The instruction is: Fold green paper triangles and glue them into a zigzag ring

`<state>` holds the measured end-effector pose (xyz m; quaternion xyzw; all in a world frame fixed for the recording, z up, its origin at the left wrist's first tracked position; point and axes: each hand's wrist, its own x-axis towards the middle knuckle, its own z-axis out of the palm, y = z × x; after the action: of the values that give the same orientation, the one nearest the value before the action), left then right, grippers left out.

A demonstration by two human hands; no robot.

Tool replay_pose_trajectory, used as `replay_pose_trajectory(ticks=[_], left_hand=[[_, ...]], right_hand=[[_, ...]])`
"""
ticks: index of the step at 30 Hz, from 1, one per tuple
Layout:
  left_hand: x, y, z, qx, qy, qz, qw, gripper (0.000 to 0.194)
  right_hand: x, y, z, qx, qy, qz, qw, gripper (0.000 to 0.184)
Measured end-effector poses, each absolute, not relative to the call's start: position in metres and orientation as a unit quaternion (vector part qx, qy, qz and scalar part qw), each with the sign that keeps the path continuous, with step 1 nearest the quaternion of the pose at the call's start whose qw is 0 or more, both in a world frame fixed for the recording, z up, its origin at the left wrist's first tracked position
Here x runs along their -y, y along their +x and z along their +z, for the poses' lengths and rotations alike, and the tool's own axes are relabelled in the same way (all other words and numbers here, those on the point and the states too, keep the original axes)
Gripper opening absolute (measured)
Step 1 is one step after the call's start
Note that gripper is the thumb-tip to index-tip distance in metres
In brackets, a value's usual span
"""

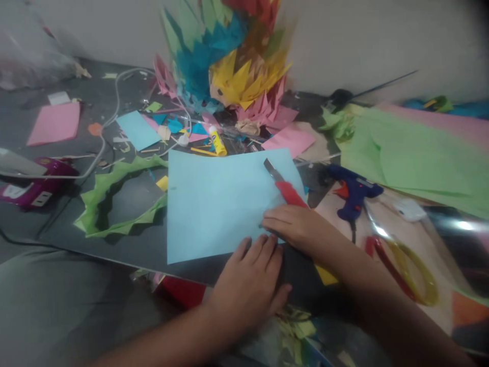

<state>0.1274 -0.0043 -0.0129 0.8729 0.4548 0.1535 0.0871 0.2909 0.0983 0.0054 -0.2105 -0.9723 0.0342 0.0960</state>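
Note:
A light blue sheet of paper [214, 199] lies flat near the table's front edge. My left hand [250, 278] is open, its fingers stretched out and their tips on the sheet's lower edge, the thumb apart to the right. On the sheet's lower right part, my right hand [292, 227] lies with fingers stretched to the left; its thumb is hidden. A utility knife [289, 192] with a red handle and bare blade lies on the sheet just beyond the right hand. A green zigzag paper band [91, 209], bent in a ring, stands to the left.
A colourful spiked paper piece [229, 66] stands at the back. A glue stick [217, 141] lies among paper scraps. Rightward are a blue glue gun [353, 191], scissors [405, 265] and green paper [416, 153]. A purple device [38, 183] and white cord [116, 97] are leftward.

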Motion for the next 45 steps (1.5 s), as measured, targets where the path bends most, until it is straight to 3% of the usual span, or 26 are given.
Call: replay_pose_trajectory(ticks=[37,45], left_hand=[[0.004,0.128,-0.011,-0.458,0.870,0.143,0.111,0.049],[0.003,0.128,-0.010,-0.464,0.868,0.138,0.112,0.050]], right_hand=[[-0.097,0.278,-0.006,0.935,-0.326,0.102,0.098,0.021],[-0.102,0.282,0.005,0.906,-0.343,0.213,0.124,0.019]])
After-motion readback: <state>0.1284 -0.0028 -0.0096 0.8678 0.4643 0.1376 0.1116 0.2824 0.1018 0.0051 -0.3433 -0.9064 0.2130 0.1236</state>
